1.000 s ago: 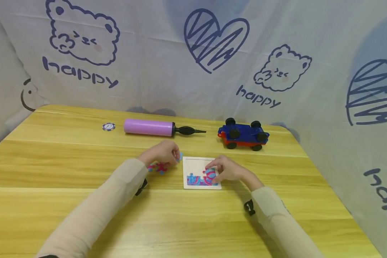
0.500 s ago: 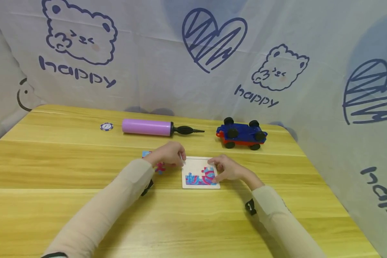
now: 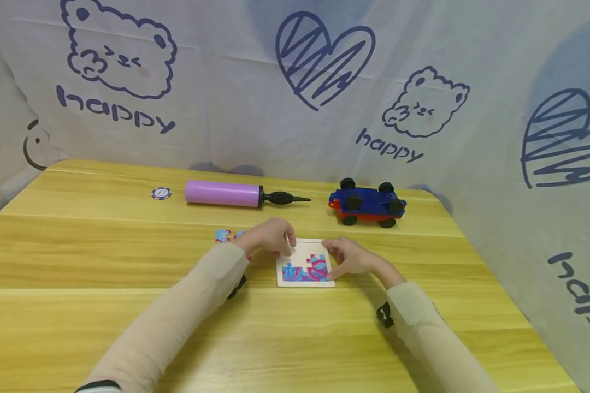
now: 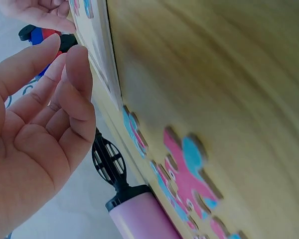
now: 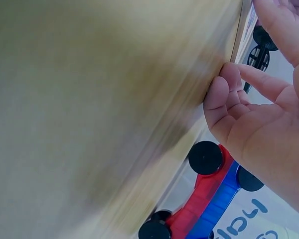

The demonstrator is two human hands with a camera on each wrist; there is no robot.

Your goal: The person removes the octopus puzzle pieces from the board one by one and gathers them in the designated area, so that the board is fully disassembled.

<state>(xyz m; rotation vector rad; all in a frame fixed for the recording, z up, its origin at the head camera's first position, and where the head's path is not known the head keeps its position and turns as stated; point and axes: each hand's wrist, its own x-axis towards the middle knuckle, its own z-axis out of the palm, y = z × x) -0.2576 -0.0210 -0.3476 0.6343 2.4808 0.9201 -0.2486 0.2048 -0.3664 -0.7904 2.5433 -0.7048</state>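
Puzzle tray: my square, pale tray (image 3: 305, 284) lies flat on the wooden desk (image 3: 300, 338), in from the far edge; fitted pieces (image 3: 295, 274), blue, pink and purple, fill its near side and part of its right.
Left hand: my left hand (image 3: 272, 236) is over the tray's left side, fingers bent; I cannot tell whether they pinch a piece.
Right hand: my right hand (image 3: 352, 256) grips the tray's right side, thumb and forefinger spread apart.
Loose pieces: loose pieces (image 4: 189, 174) lie left of the tray.
Far edge, left to right: chip (image 3: 161, 193), purple pump (image 3: 222, 194), red-and-blue toy car (image 3: 369, 202) towards the right corner.
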